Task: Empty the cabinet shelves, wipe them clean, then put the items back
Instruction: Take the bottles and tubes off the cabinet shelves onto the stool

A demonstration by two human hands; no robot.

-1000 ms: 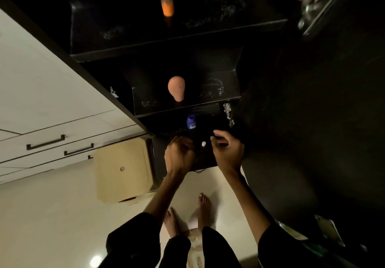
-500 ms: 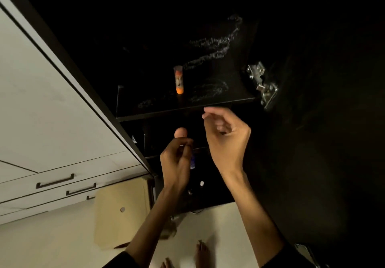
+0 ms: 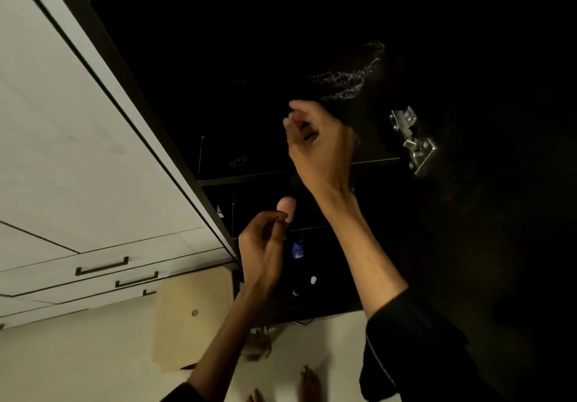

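Right hand (image 3: 318, 142) raised at upper shelf (image 3: 281, 177), fingers curled, contents unclear. Left hand (image 3: 265, 245) lower, loosely curled, empty, nearer pink bottle (image 3: 287, 206) just beyond.

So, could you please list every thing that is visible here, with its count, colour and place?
Cabinet shelf: one, black, upper centre.
Egg-shaped item: one, pink, on a lower shelf, behind the left fingertips.
Small bottle: one, blue, on a shelf further down.
Hinge: one, silver, right of the shelf.
Drawer handles: three, dark, on white fronts at left.
Box: one, tan, on the floor.
Left hand: fingers curled.
Right hand: raised over the black shelf.
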